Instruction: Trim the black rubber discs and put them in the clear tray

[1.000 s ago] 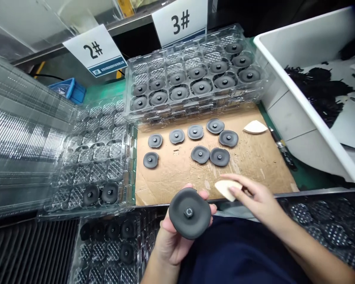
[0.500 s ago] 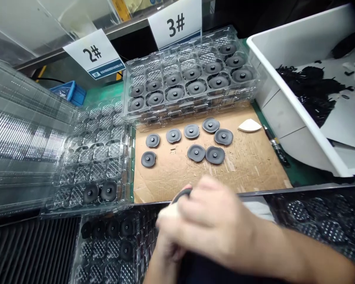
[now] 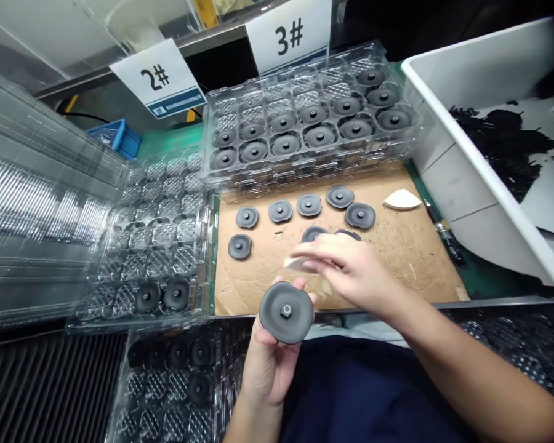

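My left hand [image 3: 273, 372] holds a round black rubber disc [image 3: 277, 329] by its rim, its face with a metal nut in the centre turned up towards me. Just above and to the right, my right hand [image 3: 355, 267] pinches a white wedge-shaped pad [image 3: 295, 263], apart from the disc. Several similar loose discs [image 3: 246, 217] lie on the cardboard sheet [image 3: 263, 283] beyond my hands. Two of them are partly hidden behind my right hand.
A clear tray [image 3: 212, 175] with several discs stands at the back. Another clear tray [image 3: 120, 264] lies left. A second white wedge [image 3: 402, 199], a black cutter-like tool [image 3: 450, 243] and a white bin [image 3: 471, 172] with black scraps are right.
My hands were close together over a disc edge, blurred. Now they are apart: the disc shows fully in my left hand, and my right hand with the white pad is further up.
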A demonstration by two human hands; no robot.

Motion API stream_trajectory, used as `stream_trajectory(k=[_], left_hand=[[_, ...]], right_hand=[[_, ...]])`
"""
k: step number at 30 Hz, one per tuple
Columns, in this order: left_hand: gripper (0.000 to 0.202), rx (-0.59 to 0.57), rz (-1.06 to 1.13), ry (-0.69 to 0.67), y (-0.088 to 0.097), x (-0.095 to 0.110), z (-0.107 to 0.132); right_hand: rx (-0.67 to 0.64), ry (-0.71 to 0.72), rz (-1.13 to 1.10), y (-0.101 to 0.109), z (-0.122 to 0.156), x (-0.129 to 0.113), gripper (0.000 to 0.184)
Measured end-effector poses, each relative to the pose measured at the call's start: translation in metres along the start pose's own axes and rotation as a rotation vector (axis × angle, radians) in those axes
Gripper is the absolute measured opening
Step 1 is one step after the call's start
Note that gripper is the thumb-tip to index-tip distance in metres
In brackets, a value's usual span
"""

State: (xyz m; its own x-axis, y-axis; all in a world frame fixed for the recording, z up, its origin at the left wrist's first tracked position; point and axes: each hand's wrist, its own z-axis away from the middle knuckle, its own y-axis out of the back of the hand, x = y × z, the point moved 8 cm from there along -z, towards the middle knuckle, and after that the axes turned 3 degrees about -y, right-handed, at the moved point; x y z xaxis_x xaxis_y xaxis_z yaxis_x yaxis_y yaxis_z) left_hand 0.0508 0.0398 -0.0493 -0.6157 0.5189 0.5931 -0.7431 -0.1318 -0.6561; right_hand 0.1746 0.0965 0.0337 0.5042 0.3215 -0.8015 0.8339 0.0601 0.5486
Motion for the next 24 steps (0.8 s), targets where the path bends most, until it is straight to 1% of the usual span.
stream_trajectory(k=[1, 2, 3, 4, 6, 7, 9, 11, 13, 14, 15, 16, 17, 18, 19, 21, 22, 23, 24], left_hand=[[0.058, -0.004, 0.046, -0.011, 0.002, 0.002, 0.0], [0.055, -0.003, 0.09, -0.016, 0.005, 0.005, 0.0], [0.053, 0.0, 0.123, -0.018, 0.007, 0.007, -0.001], [0.052, 0.004, 0.141, -0.018, 0.009, 0.008, -0.001], [0.052, 0.015, 0.158, -0.012, 0.012, 0.01, -0.001], [0.052, 0.019, 0.161, -0.009, 0.012, 0.011, -0.001], [0.051, 0.023, 0.163, -0.007, 0.011, 0.011, -0.002], [0.051, 0.024, 0.154, -0.009, 0.009, 0.011, -0.002], [0.053, 0.033, 0.13, -0.03, 0.007, 0.011, -0.002], [0.055, 0.037, 0.113, -0.044, 0.007, 0.011, -0.001], [0.057, 0.036, 0.095, -0.048, 0.007, 0.011, -0.001], [0.057, 0.036, 0.077, -0.045, 0.007, 0.011, 0.0], [0.056, 0.039, 0.061, -0.039, 0.008, 0.011, 0.001], [0.055, 0.039, 0.046, -0.036, 0.009, 0.012, 0.001], [0.055, 0.044, 0.034, -0.041, 0.01, 0.014, 0.001], [0.059, 0.063, 0.019, -0.072, 0.012, 0.018, -0.001], [0.063, 0.058, 0.012, -0.082, 0.01, 0.019, -0.002], [0.065, 0.046, 0.005, -0.076, 0.007, 0.018, -0.003], [0.063, 0.035, -0.004, -0.061, 0.003, 0.016, -0.004]], right_hand=[[-0.009, -0.127, 0.032, -0.005, 0.005, 0.023, 0.023], [-0.038, -0.218, 0.054, -0.014, 0.014, 0.041, 0.024], [-0.086, -0.261, 0.057, -0.025, 0.025, 0.054, 0.024], [-0.14, -0.273, 0.049, -0.038, 0.037, 0.063, 0.024], [-0.21, -0.268, 0.031, -0.06, 0.058, 0.071, 0.023], [-0.218, -0.273, 0.03, -0.066, 0.065, 0.073, 0.022], [-0.199, -0.302, 0.035, -0.066, 0.068, 0.07, 0.022], [-0.11, -0.352, 0.023, -0.051, 0.056, 0.059, 0.024], [0.064, -0.363, -0.021, -0.025, 0.038, 0.035, 0.024], [0.151, -0.32, -0.05, -0.013, 0.029, 0.017, 0.023], [0.207, -0.232, -0.072, -0.005, 0.022, -0.003, 0.023], [0.215, -0.122, -0.08, -0.002, 0.016, -0.025, 0.022], [0.185, -0.019, -0.089, -0.004, 0.013, -0.044, 0.023], [0.119, 0.05, -0.104, -0.009, 0.012, -0.057, 0.023], [0.03, 0.082, -0.132, -0.016, 0.012, -0.065, 0.022], [-0.138, 0.05, -0.191, -0.03, 0.012, -0.067, 0.022], [-0.185, 0.02, -0.192, -0.033, 0.011, -0.064, 0.022], [-0.172, 0.008, -0.165, -0.032, 0.009, -0.062, 0.021], [-0.103, 0.016, -0.108, -0.027, 0.006, -0.061, 0.021]])
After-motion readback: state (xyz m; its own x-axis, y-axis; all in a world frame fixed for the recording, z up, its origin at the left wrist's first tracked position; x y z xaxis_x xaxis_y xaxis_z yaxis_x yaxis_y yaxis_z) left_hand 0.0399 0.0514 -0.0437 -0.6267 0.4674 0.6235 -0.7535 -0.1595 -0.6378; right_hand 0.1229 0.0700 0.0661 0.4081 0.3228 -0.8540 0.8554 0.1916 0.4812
